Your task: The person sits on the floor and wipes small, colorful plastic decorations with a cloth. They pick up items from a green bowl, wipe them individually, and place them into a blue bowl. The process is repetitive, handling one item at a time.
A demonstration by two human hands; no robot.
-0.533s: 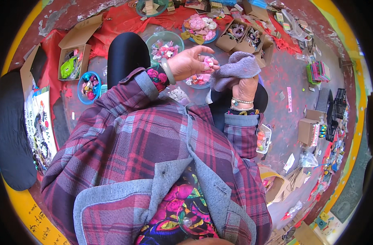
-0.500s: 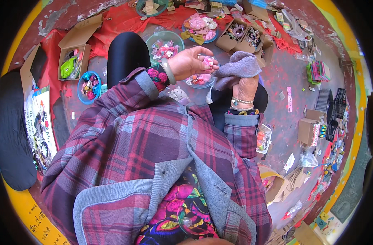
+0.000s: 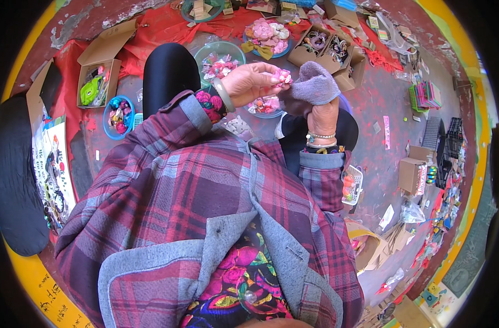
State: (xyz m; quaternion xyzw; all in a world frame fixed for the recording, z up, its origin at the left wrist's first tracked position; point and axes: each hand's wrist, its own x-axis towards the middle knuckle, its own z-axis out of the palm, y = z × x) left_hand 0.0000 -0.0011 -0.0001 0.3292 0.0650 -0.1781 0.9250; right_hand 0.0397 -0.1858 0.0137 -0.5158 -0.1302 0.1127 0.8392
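My left hand (image 3: 246, 85) is closed, pinching a small pink and white hair ornament (image 3: 282, 77) between thumb and fingertips. A lavender-grey cloth (image 3: 317, 86) is bunched in my right hand (image 3: 322, 117), hiding most of its fingers. The cloth's near edge comes up against the ornament; whether the two touch I cannot tell. Below the hands sits a bluish bowl (image 3: 267, 115) holding pink and white pieces, partly covered by my left hand. Behind my left wrist stands a green bowl (image 3: 221, 45) of similar pink, red and white pieces.
A blue bowl (image 3: 286, 53) of pink fabric flowers and open cardboard boxes (image 3: 302, 56) with cords stand at the far side. To the left are a blue basket (image 3: 108, 117) and a cardboard box (image 3: 110, 90). A white basket (image 3: 356, 191) and a small carton (image 3: 410, 175) lie right.
The cloth has shifted and folded over in my right hand, which moved slightly left. My left fingers have drawn closer together, turning the ornament outward at their tips.
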